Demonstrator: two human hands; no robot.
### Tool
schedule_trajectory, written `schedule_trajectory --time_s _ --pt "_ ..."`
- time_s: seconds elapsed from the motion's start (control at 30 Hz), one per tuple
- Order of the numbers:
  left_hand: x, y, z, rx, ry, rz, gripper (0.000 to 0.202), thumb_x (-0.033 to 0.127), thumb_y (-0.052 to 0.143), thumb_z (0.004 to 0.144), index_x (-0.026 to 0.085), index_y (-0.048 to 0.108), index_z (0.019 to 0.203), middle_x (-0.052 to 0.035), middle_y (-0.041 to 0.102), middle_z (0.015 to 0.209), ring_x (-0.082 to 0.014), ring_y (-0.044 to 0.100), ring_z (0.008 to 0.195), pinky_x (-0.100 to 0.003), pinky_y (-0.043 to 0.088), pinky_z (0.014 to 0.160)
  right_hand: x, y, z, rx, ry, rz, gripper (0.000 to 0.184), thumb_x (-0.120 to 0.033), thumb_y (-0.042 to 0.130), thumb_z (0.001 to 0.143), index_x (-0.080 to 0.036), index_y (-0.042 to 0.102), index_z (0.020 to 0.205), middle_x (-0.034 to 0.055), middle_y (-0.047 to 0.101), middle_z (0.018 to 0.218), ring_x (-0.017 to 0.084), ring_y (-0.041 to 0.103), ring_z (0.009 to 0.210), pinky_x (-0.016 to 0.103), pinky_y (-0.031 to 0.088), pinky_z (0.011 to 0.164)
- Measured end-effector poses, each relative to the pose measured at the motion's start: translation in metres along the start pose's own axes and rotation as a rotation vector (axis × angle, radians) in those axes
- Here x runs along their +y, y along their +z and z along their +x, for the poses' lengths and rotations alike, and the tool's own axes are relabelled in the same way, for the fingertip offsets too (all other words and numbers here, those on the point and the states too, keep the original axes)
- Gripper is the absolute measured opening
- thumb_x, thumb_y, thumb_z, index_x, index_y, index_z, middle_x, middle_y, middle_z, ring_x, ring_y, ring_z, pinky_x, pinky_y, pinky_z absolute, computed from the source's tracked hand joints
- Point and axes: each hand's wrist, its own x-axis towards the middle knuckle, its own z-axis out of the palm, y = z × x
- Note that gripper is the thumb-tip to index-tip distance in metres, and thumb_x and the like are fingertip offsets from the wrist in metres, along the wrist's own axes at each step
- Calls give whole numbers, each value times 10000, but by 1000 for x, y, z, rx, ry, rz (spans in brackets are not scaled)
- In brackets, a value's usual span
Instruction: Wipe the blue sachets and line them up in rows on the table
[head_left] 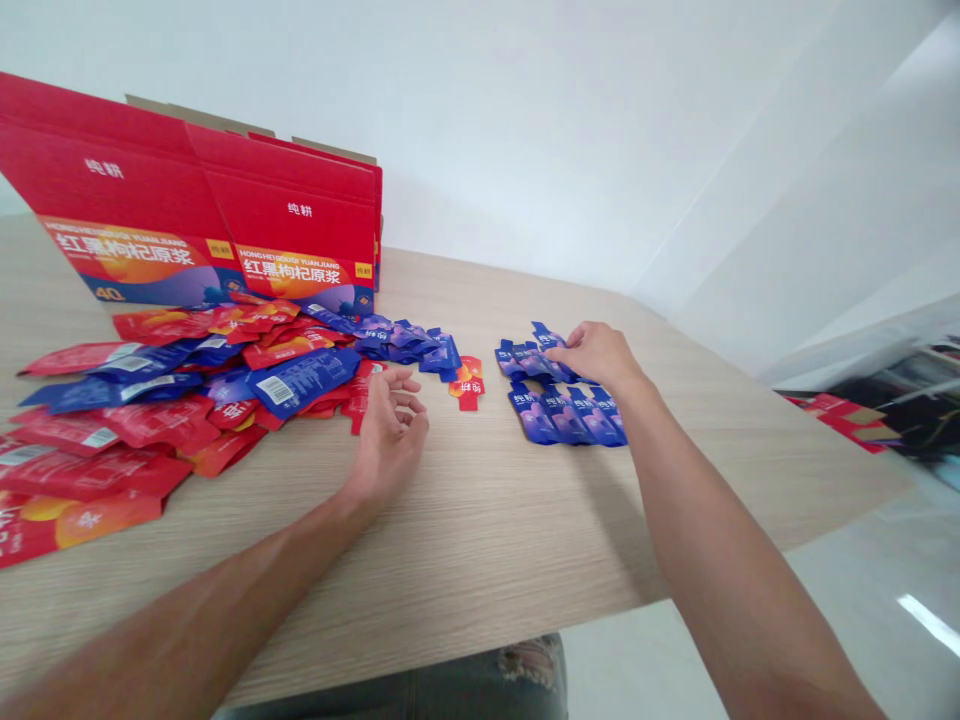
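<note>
Blue packet [546, 334] at the far side of the right-hand group, tilted, pinched by the fingertips of the right hand [568, 347]. Grip narrow. White characters on it, too small for me to read surely.

Beneath and nearer: a back row of blue packets [520, 362], partly covered by that hand, then a front row [568, 415] of four side by side, 纯耕 legible in white.

To their left, well apart, a lone red packet [469, 380], neck toward the near edge, also 纯耕. Just beside it, a cluster of blue-purple packets [405, 342] with the same mark.

Left hand [401, 410] loosely curled, thumb and fingers apart, near the mixed pile [150, 415]. Red and blue packets overlap there; several show barcodes.

Behind the pile, red boxes [202, 215] stand on the counter [480, 530]. Upper panels: 纯耕. Lower: 红黑枸杞原浆, HONG HEI GOU QI YUAN JIANG above it; "40" at lower left; yellow squares marked 纯耕.

Ripped jeans [525, 665] below the near edge.
</note>
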Motion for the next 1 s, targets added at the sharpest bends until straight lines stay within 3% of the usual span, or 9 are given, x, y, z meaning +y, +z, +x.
schedule_trajectory --time_s 0.17,0.4,0.8,0.9,1.0 --pt "1 -1 1 -51 1 30 496 231 626 763 221 477 1236 -69 575 1161 -160 624 861 -326 508 703 26 33 45 -1 103 -40 365 -478 799 857 -139 799 994 187 813 1115 342 765 1094 352 582 876" --pt "-3 -2 2 -87 -24 5 475 245 640 796 226 484 1244 -69 573 1184 -159 622 867 -326 503 703 24 62 64 -88 136 -81 452 -540 791 855 -122 819 1025 222 798 1179 366 757 1143 388 606 919" --pt "-2 -2 2 -116 -14 -3 440 221 645 813 246 509 1231 -50 591 1165 -151 633 853 -315 504 703 25 76 65 -161 131 -121 546 -588 768 877 -86 797 1089 253 785 1109 364 757 1107 409 589 908" --pt "-1 -1 1 -124 -14 -6 442 212 639 816 240 505 1235 -55 586 1170 -153 629 853 -318 503 706 14 70 57 -120 148 -138 563 -585 746 906 -90 780 1172 282 750 1239 399 710 1216 473 573 977" --pt "0 0 1 -124 -3 -7 449 191 640 815 240 505 1240 -59 585 1176 -154 626 852 -319 505 707 -13 67 42 -10 33 -68 487 -484 689 977 -100 734 1274 265 721 1336 382 670 1293 484 538 1051"
